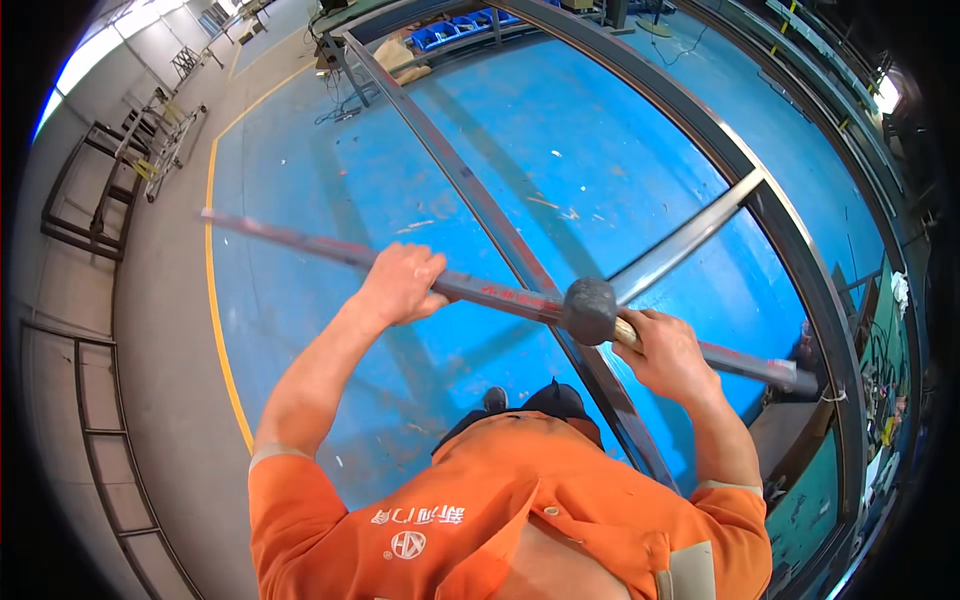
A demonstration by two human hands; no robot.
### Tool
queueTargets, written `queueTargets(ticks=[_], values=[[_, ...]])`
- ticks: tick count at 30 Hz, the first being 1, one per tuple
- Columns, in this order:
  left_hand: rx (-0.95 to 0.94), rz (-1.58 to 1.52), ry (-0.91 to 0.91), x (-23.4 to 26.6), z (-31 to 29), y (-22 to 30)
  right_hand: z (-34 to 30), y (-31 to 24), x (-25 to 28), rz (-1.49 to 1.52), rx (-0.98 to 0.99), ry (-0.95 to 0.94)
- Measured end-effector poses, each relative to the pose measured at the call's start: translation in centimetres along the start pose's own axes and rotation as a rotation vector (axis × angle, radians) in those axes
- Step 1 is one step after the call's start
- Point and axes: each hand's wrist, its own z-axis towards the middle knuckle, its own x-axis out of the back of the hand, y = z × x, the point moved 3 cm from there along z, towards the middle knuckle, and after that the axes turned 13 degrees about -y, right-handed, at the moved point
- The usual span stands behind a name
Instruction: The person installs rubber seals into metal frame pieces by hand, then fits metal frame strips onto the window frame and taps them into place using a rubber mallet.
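Observation:
My left hand (402,283) is closed around a long dark bar (500,296) with a protective film and red print on it. The bar slants across in front of me, from the far left down to the right. A mallet (589,311) with a round black head and a pale wooden handle is in my right hand (662,352), its fingers wrapped round the handle. The bar runs on past that hand; whether the fingers also grip it is hidden. Around the bar spreads a large dark metal frame (800,240), with one crosspiece (455,165) passing beneath it.
A shiny silver crosspiece (690,240) joins the frame's right side. Blue bins (450,32) stand on a rack at the far side. Wheeled carts (165,140) and dark frames (95,190) line the left. A green surface with clutter (880,400) lies at right.

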Motion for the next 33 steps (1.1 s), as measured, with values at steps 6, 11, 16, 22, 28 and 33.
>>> queueTargets(ticks=[6,11,16,22,28,33], values=[[-0.275,0.004,0.076,0.9,13.6,-9.6,9.5,-1.3,1.0,0.295,-0.336,-0.064],[-0.435,0.011,-0.067,-3.1,24.2,-14.7,19.5,1.2,0.7,0.489,-0.521,-0.091],[-0.523,-0.051,-0.18,-7.1,32.7,-24.1,28.1,2.3,0.0,0.598,-0.616,-0.062],[-0.558,-0.086,-0.467,-11.4,38.2,-32.9,36.2,3.0,-1.2,0.618,-0.709,-0.02],[-0.622,-0.141,-0.553,-17.1,39.9,-40.5,43.9,2.1,-3.4,0.716,-0.844,-0.044],[-0.644,-0.205,-0.635,-17.8,40.3,-44.7,48.3,1.0,-4.1,0.777,-0.929,-0.111]])
